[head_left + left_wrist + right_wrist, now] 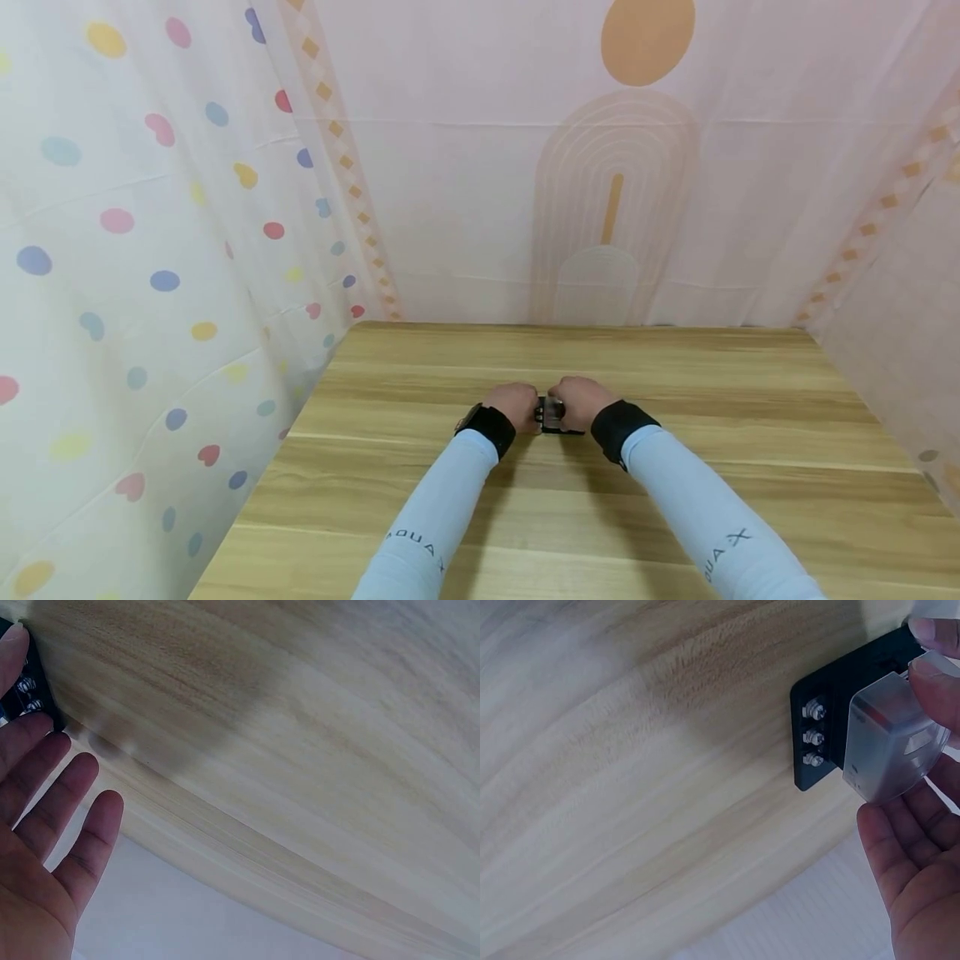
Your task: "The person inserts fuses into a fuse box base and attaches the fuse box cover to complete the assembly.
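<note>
A black fuse block [840, 684] with a row of screw terminals [816, 738] along one end sits between my hands over the table. Its clear plastic cover [885, 739] is in my right hand [585, 402], pinched by thumb and fingers, and overlaps the black base in the right wrist view. My left hand [516, 402] pinches the base near its screws between thumb and index finger, the other fingers extended in the left wrist view. Much of the block is hidden behind the hands in the head view.
A wood-grain table [720, 483] spreads under both arms. A patterned curtain [465, 192] hangs behind its far edge, and a dotted curtain [225, 333] hangs along the left side. Another curtain [900, 358] stands at the right.
</note>
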### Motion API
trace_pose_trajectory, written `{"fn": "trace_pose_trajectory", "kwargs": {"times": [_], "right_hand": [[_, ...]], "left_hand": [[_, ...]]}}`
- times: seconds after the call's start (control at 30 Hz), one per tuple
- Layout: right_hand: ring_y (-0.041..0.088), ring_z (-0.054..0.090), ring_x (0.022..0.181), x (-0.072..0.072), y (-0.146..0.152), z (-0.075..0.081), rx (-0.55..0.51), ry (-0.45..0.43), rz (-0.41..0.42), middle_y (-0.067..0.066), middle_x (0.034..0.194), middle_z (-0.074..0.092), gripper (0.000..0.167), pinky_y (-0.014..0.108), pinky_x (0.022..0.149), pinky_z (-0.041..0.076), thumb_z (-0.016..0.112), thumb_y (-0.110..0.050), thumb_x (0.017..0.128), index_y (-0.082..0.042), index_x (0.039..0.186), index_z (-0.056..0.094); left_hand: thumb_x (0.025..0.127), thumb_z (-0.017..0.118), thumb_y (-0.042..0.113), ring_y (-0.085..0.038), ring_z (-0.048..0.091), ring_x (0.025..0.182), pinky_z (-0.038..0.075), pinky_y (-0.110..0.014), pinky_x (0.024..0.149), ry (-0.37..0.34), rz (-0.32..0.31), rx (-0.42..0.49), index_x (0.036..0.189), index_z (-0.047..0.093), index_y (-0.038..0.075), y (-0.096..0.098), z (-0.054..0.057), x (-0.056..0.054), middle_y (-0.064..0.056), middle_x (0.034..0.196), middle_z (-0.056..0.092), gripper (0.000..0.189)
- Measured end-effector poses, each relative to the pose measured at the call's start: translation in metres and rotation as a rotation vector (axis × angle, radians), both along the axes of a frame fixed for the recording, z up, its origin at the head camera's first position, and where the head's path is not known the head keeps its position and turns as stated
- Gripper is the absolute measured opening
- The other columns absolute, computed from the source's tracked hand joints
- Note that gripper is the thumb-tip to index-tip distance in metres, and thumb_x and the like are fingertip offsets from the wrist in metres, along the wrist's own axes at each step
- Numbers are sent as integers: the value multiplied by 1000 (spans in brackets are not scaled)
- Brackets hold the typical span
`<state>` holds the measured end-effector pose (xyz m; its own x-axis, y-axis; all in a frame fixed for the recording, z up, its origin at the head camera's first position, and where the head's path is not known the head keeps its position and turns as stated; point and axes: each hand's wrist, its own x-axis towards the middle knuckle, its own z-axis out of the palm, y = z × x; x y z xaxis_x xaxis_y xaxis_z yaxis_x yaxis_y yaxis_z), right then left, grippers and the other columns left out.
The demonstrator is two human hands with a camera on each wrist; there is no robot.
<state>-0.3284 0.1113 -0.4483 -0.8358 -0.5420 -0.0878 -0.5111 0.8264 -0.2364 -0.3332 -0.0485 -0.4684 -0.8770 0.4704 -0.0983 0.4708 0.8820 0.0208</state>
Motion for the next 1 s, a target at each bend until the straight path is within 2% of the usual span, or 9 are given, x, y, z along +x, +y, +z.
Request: {"fn": "trace_pose_trajectory", "kwargs": {"times": [0.4,0.67,1.0], "right_hand": [[17,52,72,-1,-2,-8,-29,55,21,0,79,62,25,37,73,49,85,0,71,-9,87,67],[17,49,73,0,-2,-6,-28,49,12,1,80,53,25,36,71,49,86,-2,69,-9,87,71],[17,50,71,1,-4,-5,-21,55,9,1,80,53,25,35,72,49,88,-3,68,-9,86,72]], "left_hand": [[77,86,33,-8,51,60,48,-26,59,36,-12,-10,70,64,16,-1,-1,0,8,68,58,28],[77,86,32,-8,51,60,47,-26,58,16,-16,-22,69,65,16,1,3,1,7,67,58,28],[77,86,33,-8,48,57,44,-24,56,31,-20,-25,64,62,18,0,-4,-2,9,61,54,31]]}}
